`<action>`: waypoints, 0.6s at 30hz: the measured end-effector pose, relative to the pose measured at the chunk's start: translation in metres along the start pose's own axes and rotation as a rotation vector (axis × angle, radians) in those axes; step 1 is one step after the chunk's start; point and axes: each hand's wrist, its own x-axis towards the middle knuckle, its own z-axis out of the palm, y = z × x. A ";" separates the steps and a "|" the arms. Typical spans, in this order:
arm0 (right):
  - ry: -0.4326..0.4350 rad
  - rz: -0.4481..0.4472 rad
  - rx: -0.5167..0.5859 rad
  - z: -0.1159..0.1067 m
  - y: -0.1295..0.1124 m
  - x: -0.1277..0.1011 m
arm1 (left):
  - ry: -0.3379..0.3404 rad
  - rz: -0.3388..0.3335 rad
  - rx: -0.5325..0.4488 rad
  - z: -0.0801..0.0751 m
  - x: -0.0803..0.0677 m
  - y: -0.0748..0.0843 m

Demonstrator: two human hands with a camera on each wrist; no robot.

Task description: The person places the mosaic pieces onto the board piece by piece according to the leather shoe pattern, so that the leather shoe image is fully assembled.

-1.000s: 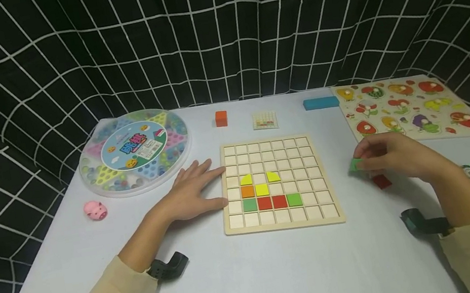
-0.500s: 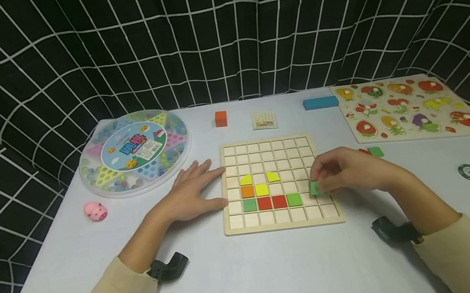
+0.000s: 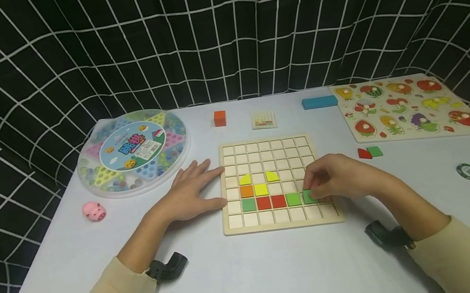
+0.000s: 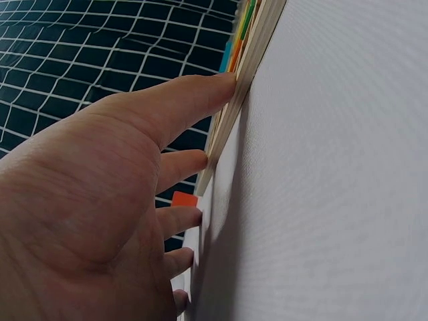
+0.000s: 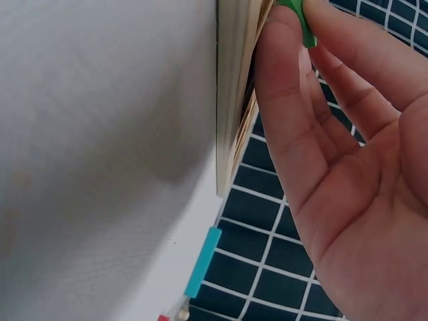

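1. My right grip (image 3: 343, 178) pinches a green tile (image 3: 308, 199) at the right half of the grid board (image 3: 284, 226), probably for finer control.
2. Left grip (image 3: 191, 194) spread against the board's left edge, steadying it, I guess.

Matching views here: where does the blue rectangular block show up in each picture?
Head: the blue rectangular block lies right of centre, slightly above mid-height.
Left wrist: what appears to be it is a small sliver near the top, close to centre, mostly hidden.
Right wrist: in the lower part, just left of centre.
Shared landmark: the pale wooden grid board, edge-on in both wrist views.
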 end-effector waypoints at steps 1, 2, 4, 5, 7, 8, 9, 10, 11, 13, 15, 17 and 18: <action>0.007 0.008 -0.006 0.000 -0.001 0.000 | 0.001 0.000 -0.002 0.000 0.000 0.000; 0.012 0.015 -0.011 0.001 -0.001 -0.001 | 0.001 0.000 -0.004 0.000 0.000 0.000; 0.024 0.027 -0.020 0.001 -0.002 -0.001 | 0.003 0.001 -0.004 0.000 0.000 0.000; 0.029 0.032 -0.025 0.001 -0.002 -0.001 | 0.003 0.000 -0.005 0.000 0.000 0.000; 0.036 0.040 -0.033 0.002 -0.003 -0.001 | 0.004 -0.001 -0.004 0.000 0.000 -0.001; 0.038 0.040 -0.035 0.002 -0.003 0.000 | 0.004 -0.001 -0.003 0.000 0.000 -0.001; 0.039 0.040 -0.038 0.002 -0.003 0.000 | 0.005 -0.001 -0.002 0.000 0.000 -0.001; 0.039 0.039 -0.040 0.003 -0.003 0.000 | 0.005 -0.001 -0.002 0.000 0.000 -0.001; 0.039 0.039 -0.043 0.003 -0.003 0.000 | 0.005 -0.002 -0.001 0.000 0.000 -0.001; 0.040 0.036 -0.058 0.003 -0.004 0.001 | 0.004 -0.001 0.000 0.001 0.000 -0.001; 0.045 0.035 -0.080 0.004 -0.005 0.001 | 0.003 -0.001 -0.002 0.001 0.000 -0.001; 0.053 0.032 -0.103 0.004 -0.007 0.001 | 0.002 0.000 -0.002 0.000 0.000 -0.001; 0.058 0.027 -0.115 0.004 -0.008 0.001 | 0.002 0.000 -0.002 0.000 0.000 -0.001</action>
